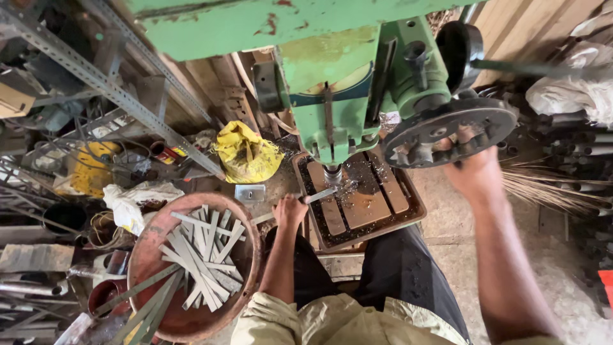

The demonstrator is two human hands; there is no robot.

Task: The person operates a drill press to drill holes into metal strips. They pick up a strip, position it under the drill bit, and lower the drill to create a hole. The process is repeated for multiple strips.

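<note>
— Where is the strip being worked on?

— The flat grey metal strip [319, 195] lies across the rusty square drill table [408, 214], its far end directly under the silver drill chuck [332, 174] of the green-painted drill press [345, 83]. Its near end runs into the left hand [290, 209].

— So the left hand has it?

— Yes, the left hand is clenched around the near end of the strip, just off the table's left edge, holding it level. Metal shavings lie scattered on the table around the chuck.

— And the right hand?

— The right hand [476, 167] is raised well apart from the strip, off to the right of the press. Its fingers are curled through the openings of the dark round slotted feed wheel [450, 134], gripping the rim from below.

— What sits near the left hand?

— Just to its left stands a wide rust-red round metal pan [150, 268] holding a loose pile of similar grey metal strips [204, 255], lying crossed over each other. Beyond it, a crumpled yellow plastic bag [246, 152] rests on the floor near the foot of the press, and a slotted steel angle bar [108, 86] slants across the upper left.

— And the person?

— Seen from above, dark trousers and a pale shirt, close in front of the table.
</note>
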